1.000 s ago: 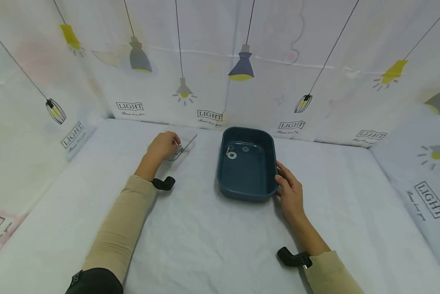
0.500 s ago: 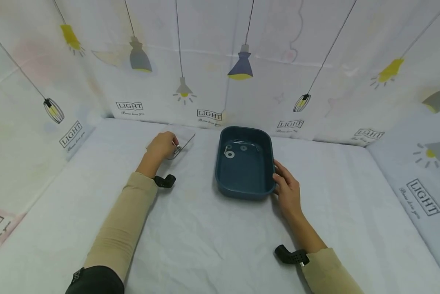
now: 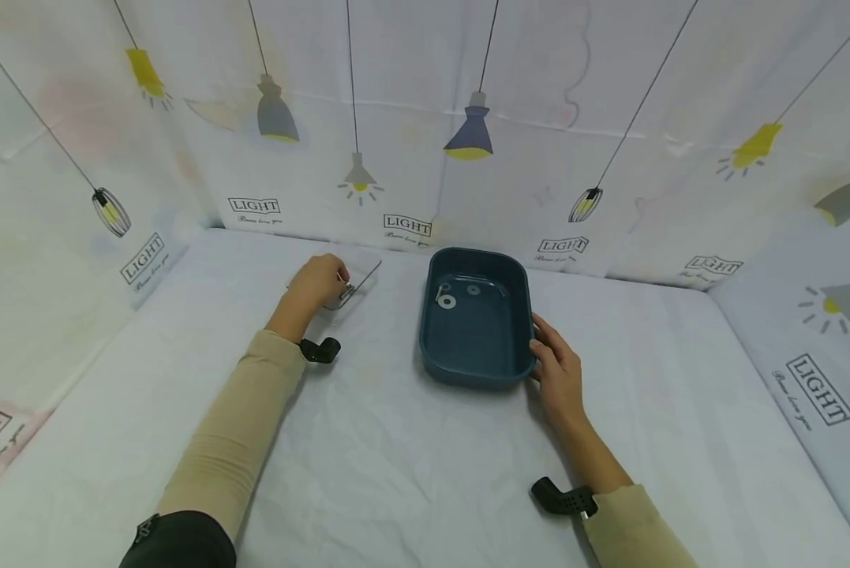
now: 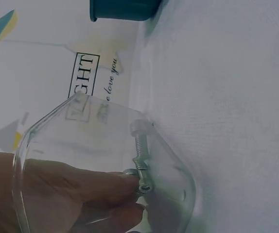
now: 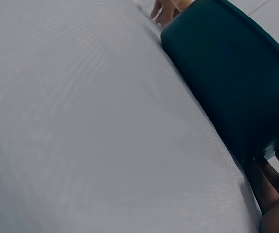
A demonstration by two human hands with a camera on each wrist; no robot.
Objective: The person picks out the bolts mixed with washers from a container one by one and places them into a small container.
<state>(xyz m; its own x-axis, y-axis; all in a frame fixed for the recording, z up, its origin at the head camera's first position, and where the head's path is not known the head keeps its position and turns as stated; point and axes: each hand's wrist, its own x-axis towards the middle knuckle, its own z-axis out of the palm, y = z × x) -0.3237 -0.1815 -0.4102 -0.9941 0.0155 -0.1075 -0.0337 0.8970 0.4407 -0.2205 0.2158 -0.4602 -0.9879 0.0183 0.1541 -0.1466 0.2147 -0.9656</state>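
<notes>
My left hand (image 3: 316, 284) reaches into a clear plastic box (image 4: 105, 136) at the table's back left. Seen through its wall in the left wrist view, the fingers pinch at metal hardware beside a hex-socket bolt (image 4: 142, 160); which piece lies between the fingertips is partly hidden. A dark teal tray (image 3: 476, 347) sits upright to the right of the box. My right hand (image 3: 558, 367) grips the tray's right side, thumb near the rim and fingers against the outer wall. Inside the tray are a large washer (image 3: 447, 301), a smaller washer (image 3: 473, 289) and small bolts (image 3: 439, 292).
A white cloth (image 3: 368, 457) covers the table. Behind it hangs a white curtain (image 3: 410, 181) printed with lamps, close to the back of the tray and box. Black wrist cameras (image 3: 563, 497) stick out from both wrists.
My left fingers shift slightly among the hardware inside the clear box. The tray and my right hand hold their place; the head view sways a little.
</notes>
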